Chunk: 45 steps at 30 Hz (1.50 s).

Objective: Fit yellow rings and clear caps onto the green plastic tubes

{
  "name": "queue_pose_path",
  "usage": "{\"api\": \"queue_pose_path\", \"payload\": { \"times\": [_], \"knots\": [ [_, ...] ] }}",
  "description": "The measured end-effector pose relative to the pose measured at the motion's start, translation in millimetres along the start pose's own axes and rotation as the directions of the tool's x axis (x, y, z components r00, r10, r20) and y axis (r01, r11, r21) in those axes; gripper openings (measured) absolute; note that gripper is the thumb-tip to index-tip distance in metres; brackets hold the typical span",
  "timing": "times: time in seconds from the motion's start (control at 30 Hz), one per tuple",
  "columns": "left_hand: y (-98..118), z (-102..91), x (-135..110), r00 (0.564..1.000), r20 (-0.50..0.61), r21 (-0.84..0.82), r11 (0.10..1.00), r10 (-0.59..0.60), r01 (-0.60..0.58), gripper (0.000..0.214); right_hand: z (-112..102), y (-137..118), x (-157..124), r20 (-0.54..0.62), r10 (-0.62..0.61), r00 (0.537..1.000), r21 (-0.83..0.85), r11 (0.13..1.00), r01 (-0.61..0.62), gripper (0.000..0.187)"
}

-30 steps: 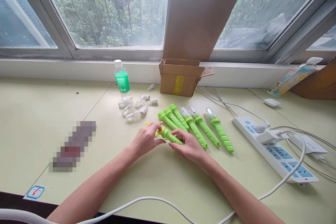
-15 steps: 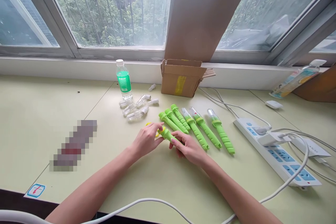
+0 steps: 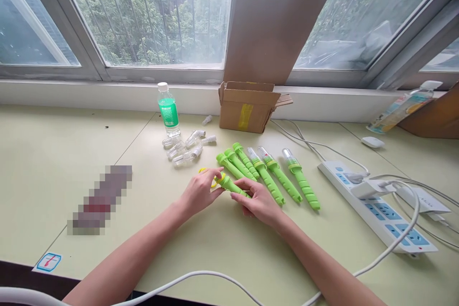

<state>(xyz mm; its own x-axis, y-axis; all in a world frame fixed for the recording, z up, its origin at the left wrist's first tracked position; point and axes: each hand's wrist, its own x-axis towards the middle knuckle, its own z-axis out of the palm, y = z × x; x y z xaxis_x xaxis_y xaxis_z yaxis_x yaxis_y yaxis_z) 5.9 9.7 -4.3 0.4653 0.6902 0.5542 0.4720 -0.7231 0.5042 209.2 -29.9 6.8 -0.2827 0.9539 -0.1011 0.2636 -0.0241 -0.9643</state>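
My right hand [image 3: 256,201] is closed round the lower part of a green plastic tube [image 3: 231,185], held at a slant just over the table. At the tube's upper end, my left hand [image 3: 201,189] pinches a yellow ring [image 3: 224,178], which lies about the neck. More yellow shows beside the left fingers, partly hidden by them. Behind the hands lie several green tubes with bare threaded ends [image 3: 234,165]. To their right are three green tubes with clear covers [image 3: 301,177]. Clear plastic covers [image 3: 186,155] are grouped at the left.
A bottle with a green label [image 3: 168,110] stands behind the clear covers. An open cardboard box [image 3: 247,110] is against the sill. On the right lies a power strip [image 3: 376,210] with plugs and cables. A white cable [image 3: 201,273] crosses the table's front edge.
My right thumb has shifted slightly along the green tube. The left hand keeps its pinch near the neck; the whole view has moved a little.
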Motion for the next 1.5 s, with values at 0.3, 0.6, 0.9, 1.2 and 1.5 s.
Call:
{"api": "queue_pose_path", "payload": {
  "times": [0.3,0.6,0.9,1.2,1.5],
  "knots": [
    [-2.0,0.3,0.5,0.999,0.018,-0.035,0.999,-0.029,0.03,0.023,-0.3,0.6,0.8,0.064,0.012,0.998,0.007,1.0,-0.012,0.027],
    [0.0,1.8,-0.9,1.0,0.027,-0.002,1.0,-0.015,0.015,0.016,-2.6,-1.2,0.0,0.088,0.014,0.996,-0.034,0.999,-0.011,0.031],
    [2.7,0.3,0.1,1.0,0.016,0.022,1.0,-0.004,0.004,0.014,-2.7,6.2,2.8,0.007,0.032,0.999,-0.001,0.999,-0.032,0.028],
    [2.7,-2.2,2.1,1.0,-0.005,0.04,0.999,-0.003,0.003,0.019,-0.2,-1.8,0.3,0.075,0.003,0.997,0.005,1.0,-0.003,0.028],
    [2.0,2.5,-0.3,1.0,-0.007,0.046,0.999,0.026,-0.025,0.013,-2.2,-0.1,0.4,0.062,0.028,0.998,-0.011,1.0,-0.028,0.027]
  ]
}}
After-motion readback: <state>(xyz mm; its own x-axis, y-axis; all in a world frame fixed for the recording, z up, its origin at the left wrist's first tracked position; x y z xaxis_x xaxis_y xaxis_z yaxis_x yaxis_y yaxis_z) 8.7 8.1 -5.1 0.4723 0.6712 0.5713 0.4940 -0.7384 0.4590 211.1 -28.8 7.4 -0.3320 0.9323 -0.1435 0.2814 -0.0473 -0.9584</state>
